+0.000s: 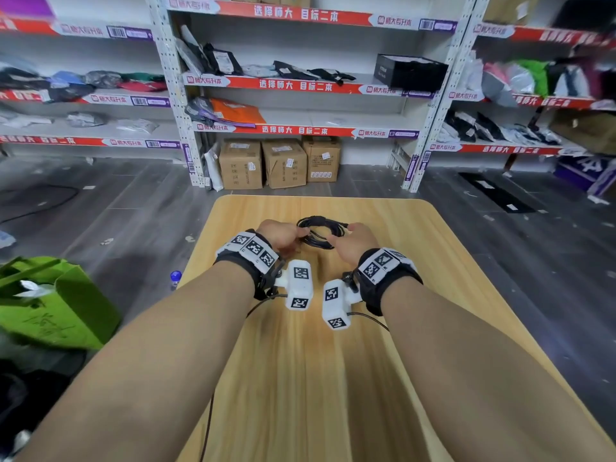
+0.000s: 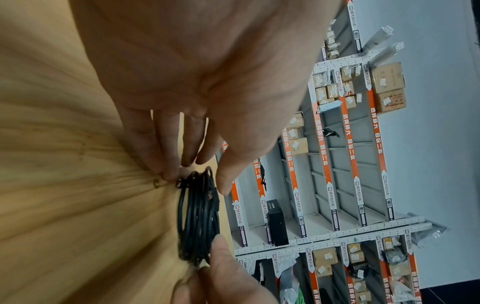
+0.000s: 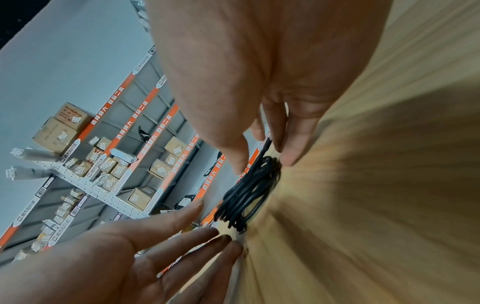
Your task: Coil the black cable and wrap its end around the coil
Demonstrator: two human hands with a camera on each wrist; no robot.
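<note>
While the black cable (image 1: 320,232) lies as a coil on the wooden table (image 1: 416,248), near the centre of the head view, your hands bracket it from both sides. Your left hand (image 1: 281,235) has straight, relaxed fingers (image 2: 166,144) whose tips touch the coil's left edge (thumb just beside the strands, not curled round them). Your right hand (image 1: 354,243) meets the coil's right edge with thumb and fingers (image 3: 298,131) either side of the bundle; whether they pinch it, I cannot tell. Cardboard boxes (image 1: 280,163) sit under the shelving (image 1: 300,85) in the upper half of the frame.
</note>
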